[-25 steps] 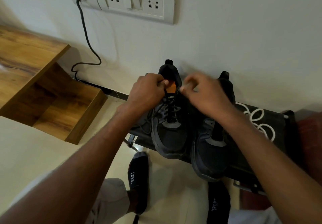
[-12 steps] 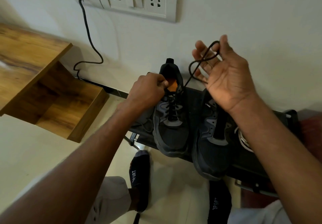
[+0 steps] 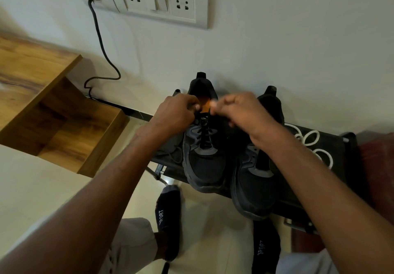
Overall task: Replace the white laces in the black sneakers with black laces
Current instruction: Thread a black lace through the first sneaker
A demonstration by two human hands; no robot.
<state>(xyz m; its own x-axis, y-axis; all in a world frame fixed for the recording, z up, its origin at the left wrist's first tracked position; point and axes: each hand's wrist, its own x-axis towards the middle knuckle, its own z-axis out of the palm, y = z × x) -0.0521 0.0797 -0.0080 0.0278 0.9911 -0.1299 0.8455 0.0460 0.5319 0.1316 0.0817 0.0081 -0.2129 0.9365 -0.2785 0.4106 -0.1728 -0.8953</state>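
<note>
both hands [image 3: 177, 111] [image 3: 238, 108] are pinched on the black lace [image 3: 203, 130] ends at the top eyelets of the left sneaker [image 3: 204, 163], at the rack's [image 3: 332, 146] front edge; tying is probably next. white laces [image 3: 309, 140] are left by the right corner.

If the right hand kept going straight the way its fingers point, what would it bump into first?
Its fingers point left, toward the left hand, so the right hand would probably bump that first, just above the left sneaker. Depth is hard to judge here.
</note>
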